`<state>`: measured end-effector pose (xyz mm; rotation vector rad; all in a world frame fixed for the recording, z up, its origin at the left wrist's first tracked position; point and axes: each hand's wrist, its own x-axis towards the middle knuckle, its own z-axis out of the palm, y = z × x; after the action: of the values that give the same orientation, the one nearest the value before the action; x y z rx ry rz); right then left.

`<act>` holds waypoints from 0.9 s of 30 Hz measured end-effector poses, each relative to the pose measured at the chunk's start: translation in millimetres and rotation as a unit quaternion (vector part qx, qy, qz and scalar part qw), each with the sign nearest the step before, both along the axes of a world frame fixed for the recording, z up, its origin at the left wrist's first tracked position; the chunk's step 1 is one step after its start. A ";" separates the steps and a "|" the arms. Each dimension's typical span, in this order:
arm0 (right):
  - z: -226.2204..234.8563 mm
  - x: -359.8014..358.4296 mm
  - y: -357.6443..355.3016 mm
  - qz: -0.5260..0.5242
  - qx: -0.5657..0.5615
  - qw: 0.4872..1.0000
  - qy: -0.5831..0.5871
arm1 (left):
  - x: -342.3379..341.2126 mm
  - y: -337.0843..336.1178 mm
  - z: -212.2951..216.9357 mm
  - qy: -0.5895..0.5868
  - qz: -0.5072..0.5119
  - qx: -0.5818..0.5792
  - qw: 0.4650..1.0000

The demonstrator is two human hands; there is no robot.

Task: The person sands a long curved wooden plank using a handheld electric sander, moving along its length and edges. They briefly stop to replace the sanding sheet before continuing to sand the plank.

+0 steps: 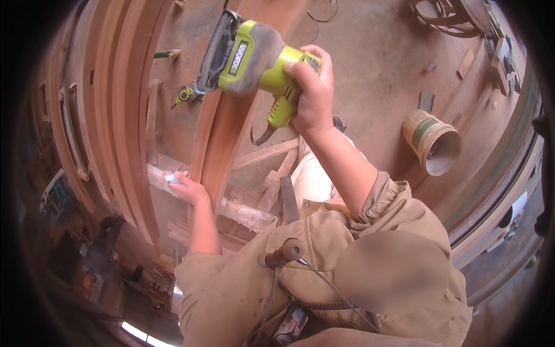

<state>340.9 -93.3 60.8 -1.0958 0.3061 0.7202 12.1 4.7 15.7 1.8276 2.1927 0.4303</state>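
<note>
My right hand [315,95] is raised and wrapped round the body of a green and grey electric sander [254,58]. The sander is tilted, its flat pad turned to the left, and it hangs above a long reddish wooden beam [225,133]. Beside the near part of that beam, my left hand [189,189] is closed on a small white and pale blue piece [172,178], too small to tell its kind. A whitish crossbar [248,215] lies under the beam near my left hand.
Several long wooden boards [118,104] run along the left. A dirty bucket [422,136] lies on its side to the right, with wood scraps [466,63] farther off. Another green tool [185,95] rests beyond the beam. Round frames [457,17] stand at the far right.
</note>
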 end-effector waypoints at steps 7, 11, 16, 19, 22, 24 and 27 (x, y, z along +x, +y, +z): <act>-3.6 -26.5 -2.2 0.000 -0.009 1.000 -0.023 | 1.5 -2.1 0.4 -0.008 0.002 0.004 1.000; -6.7 58.1 7.9 -0.015 0.042 0.999 -0.022 | -0.8 -3.9 -1.5 0.001 -0.020 0.014 1.000; -17.6 112.0 4.5 0.002 0.065 0.997 -0.041 | 5.9 0.1 -1.6 -0.007 0.008 -0.002 1.000; -23.7 74.5 7.2 0.056 0.064 0.996 -0.032 | -1.7 -8.2 0.0 -0.029 0.029 -0.028 0.999; -17.4 3.8 -5.5 0.020 0.072 0.997 -0.034 | -27.4 1.1 -23.4 -0.072 0.040 -0.018 0.996; -22.0 -10.1 -7.6 -0.005 0.024 0.999 -0.041 | -3.7 7.0 -9.4 -0.033 0.032 -0.036 0.998; -36.6 29.4 -16.2 0.066 0.014 0.995 -0.070 | -8.7 3.6 -10.9 -0.025 0.016 0.003 1.000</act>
<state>370.3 -109.6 24.3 -1.1413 0.1052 0.7585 3.4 8.3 4.8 1.7664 2.1921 0.4850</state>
